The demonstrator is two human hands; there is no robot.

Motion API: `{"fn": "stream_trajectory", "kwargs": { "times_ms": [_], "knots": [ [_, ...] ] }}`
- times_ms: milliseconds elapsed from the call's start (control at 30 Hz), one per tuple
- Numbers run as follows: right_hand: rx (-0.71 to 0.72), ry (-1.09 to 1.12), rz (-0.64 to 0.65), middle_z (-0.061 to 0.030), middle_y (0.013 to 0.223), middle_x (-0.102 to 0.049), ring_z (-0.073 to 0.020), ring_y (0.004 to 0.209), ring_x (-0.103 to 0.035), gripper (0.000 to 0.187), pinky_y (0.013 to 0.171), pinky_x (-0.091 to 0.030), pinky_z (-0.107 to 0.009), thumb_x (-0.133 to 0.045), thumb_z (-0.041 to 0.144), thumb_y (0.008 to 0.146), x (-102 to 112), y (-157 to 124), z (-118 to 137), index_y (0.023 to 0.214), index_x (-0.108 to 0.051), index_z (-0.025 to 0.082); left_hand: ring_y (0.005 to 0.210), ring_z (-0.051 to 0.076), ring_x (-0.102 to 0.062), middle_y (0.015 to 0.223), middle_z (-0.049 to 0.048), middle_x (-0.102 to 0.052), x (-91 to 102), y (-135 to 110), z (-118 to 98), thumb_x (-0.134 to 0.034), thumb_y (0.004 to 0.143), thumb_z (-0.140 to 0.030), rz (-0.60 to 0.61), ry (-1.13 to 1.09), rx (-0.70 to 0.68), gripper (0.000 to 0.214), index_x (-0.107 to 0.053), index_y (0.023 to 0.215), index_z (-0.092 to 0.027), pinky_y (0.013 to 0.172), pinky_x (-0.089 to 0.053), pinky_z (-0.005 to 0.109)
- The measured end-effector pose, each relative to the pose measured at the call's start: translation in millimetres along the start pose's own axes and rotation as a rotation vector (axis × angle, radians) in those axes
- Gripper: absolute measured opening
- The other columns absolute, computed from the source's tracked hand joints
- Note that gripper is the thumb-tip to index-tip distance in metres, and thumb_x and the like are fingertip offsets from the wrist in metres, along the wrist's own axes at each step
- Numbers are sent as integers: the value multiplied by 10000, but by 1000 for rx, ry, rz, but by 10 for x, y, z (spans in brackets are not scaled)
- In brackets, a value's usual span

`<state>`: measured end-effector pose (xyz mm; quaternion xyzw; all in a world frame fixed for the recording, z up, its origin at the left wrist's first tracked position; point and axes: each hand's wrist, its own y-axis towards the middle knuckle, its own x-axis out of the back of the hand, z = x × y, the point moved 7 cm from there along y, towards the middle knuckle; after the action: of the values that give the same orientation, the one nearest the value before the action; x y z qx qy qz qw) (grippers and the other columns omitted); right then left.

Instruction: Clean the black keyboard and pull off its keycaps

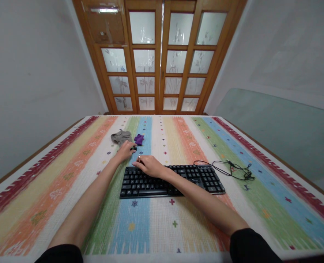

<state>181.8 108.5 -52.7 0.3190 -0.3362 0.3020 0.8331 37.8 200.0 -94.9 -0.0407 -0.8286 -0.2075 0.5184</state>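
A small black piece (133,148) is pinched by the left hand (125,150). The right hand (150,166) is laid on the keyboard (195,177), toward the table's (260,204) near edge; whether anything is gripped cannot be told.

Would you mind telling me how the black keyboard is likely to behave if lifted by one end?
The black keyboard looks rigid and flat, so it should probably lift as one piece without sagging. Its loose cable, tangled on the tablecloth, would likely trail and drag behind.

Black sleeves (251,246) reach the elbows; left hand (126,150) and right hand (150,167) are bare.
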Motion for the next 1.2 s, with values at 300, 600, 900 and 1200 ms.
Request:
{"fn": "stream_trajectory", "kwargs": {
  "times_ms": [300, 600, 900, 1200],
  "knots": [
    [-103, 4, 9, -63, 742, -658, -177, 720, -608, 432, 704, -400, -264, -487, 516, 947, -39, 329, -243, 838, -668, 140, 982, 270, -530, 990, 86, -693, 74, -12, -108, -597, 730, -156, -5, 12, -4, 311, -703, 1019, -202, 920, -414, 403],
    [-359, 453, 43, 28, 513, -535, -104, 489, -513, 533, 571, -402, -225, -471, 588, 921, -69, 301, -665, 658, -614, 147, 845, 205, -600, 938, 51, -720, 285, -308, -393, -588, 753, -239, 61, -211, -4, 269, -714, 986, -195, 803, -462, 330],
    [-240, 415, -58, 17, 552, -546, -109, 539, -514, 612, 626, -410, -241, -380, 655, 919, 162, 292, -662, 713, -618, 130, 853, 200, -663, 980, 72, -733, 205, -515, -712, -735, 707, -418, 298, -562, 48, 400, -701, 1019, -171, 768, -510, 298],
    [-187, 512, -42, 14, 582, -543, -110, 550, -515, 592, 602, -428, -240, -394, 680, 898, 235, 193, -588, 735, -583, 143, 800, 169, -653, 889, 35, -717, 51, -491, -698, -823, 614, -409, 278, -789, 129, 441, -677, 951, -164, 801, -517, 314]
  ]
}}
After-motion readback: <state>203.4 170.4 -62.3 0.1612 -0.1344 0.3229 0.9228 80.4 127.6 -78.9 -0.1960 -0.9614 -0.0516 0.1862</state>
